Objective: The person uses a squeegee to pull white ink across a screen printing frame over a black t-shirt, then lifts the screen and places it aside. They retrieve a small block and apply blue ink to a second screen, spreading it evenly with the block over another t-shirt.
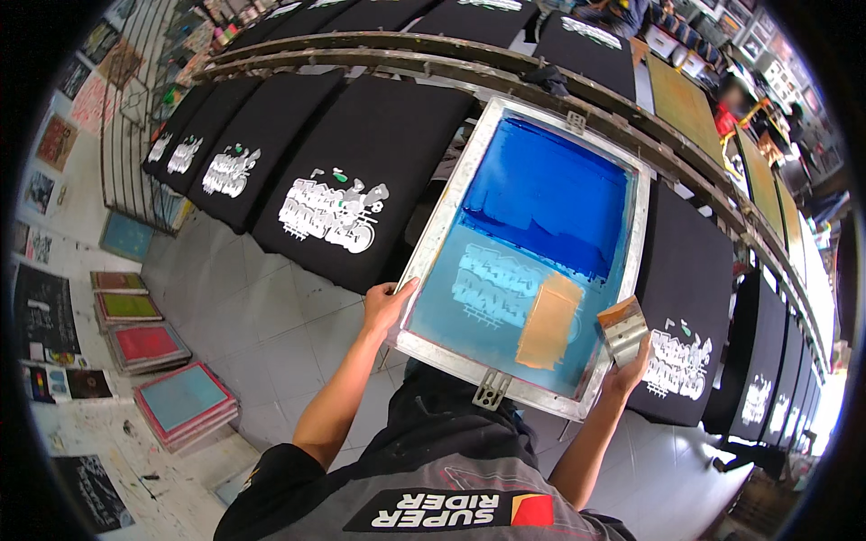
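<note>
A silk-screen frame [641,216] with a pale metal border is held up in front of me, tilted. Thick blue ink [550,180] covers the far half of its mesh. On the nearer, light blue mesh shows a lettering stencil [492,287], with a strip of tan tape [548,322] beside it. My left hand [388,305] is closed on the frame's left edge near the lower corner. At the right edge, my right hand [629,368] grips a squeegee [624,331] with a metal holder and brownish blade; whether its hidden fingers also bear the frame I cannot tell.
Black T-shirts [388,135] with white prints lie in rows on boards to both sides. A long rail [361,63] runs behind the frame. Stacked screens [185,401] rest at the lower left by a wire rack [135,135]. Grey floor tiles [271,334] show below. A person [735,108] is far right.
</note>
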{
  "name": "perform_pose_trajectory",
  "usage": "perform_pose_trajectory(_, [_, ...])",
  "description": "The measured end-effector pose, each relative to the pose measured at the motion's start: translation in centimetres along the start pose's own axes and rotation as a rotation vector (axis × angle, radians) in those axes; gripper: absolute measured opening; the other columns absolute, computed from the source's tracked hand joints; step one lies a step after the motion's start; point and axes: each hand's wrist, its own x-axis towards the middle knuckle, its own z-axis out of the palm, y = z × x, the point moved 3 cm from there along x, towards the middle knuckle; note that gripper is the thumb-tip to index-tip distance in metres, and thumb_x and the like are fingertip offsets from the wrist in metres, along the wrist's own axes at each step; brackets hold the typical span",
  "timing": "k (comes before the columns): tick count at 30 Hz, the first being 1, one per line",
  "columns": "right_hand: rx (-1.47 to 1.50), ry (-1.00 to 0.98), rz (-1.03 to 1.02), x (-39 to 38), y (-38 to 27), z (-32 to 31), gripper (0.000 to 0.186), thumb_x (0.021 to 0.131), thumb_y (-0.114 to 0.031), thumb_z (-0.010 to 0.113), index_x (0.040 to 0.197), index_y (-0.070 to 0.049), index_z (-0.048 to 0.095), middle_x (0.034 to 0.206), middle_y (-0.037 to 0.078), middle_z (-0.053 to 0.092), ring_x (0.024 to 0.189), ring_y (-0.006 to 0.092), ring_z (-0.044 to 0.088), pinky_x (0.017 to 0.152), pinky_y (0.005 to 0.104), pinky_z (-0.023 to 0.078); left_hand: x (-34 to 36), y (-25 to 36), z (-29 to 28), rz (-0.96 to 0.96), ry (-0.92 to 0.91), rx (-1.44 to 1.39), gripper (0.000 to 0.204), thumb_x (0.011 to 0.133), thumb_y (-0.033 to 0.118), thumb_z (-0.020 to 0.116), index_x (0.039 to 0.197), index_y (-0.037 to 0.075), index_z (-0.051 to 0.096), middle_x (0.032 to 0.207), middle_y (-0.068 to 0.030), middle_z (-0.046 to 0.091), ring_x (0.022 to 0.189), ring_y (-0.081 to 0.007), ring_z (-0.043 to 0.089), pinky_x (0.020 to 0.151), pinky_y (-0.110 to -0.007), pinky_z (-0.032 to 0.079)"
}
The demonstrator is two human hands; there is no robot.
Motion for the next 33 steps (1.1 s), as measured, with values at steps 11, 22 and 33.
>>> perform_pose_trajectory(11, [-0.587,-0.391,-0.008,-6.5,-4.3,6.4,0.041,0.085,-0.011,0.082,0.122,0.005,0.073,0.111,0.010,0.077,0.101,0.0160,0.069,0.094,0.0310,0.052,-0.5,-1.1,-0.9,0.122,0.055,0.103,0.064,0.090,0.059,0.079,0.102,-0.003,0.079,0.086,-0.0090,0.076,0.080,-0.0142,0.067,0.075,-0.032,0.051])
perform_pose_trajectory(22, [-1.102,-0.545,-0.475,-8.7,-5.7,10.7,0.029,0.080,-0.009,0.083,0.108,-0.005,0.077,0.099,0.012,0.076,0.093,0.0313,0.075,0.084,0.0371,0.056,-2.3,-1.8,-0.7,0.130,-0.067,0.076,0.058,0.094,0.053,0.076,0.111,-0.002,0.076,0.092,-0.0095,0.077,0.081,-0.0152,0.069,0.075,-0.033,0.054])
perform_pose_trajectory(33, [-1.445,-0.576,-0.833,-5.7,-3.2,15.2,0.025,0.081,-0.019,0.082,0.102,-0.006,0.076,0.100,0.010,0.075,0.098,0.0317,0.069,0.092,0.0435,0.048,-1.7,-2.9,-0.3,0.098,-0.122,-0.063,0.054,0.096,0.048,0.076,0.116,-0.003,0.076,0.098,-0.0106,0.077,0.085,-0.0154,0.070,0.078,-0.032,0.054])
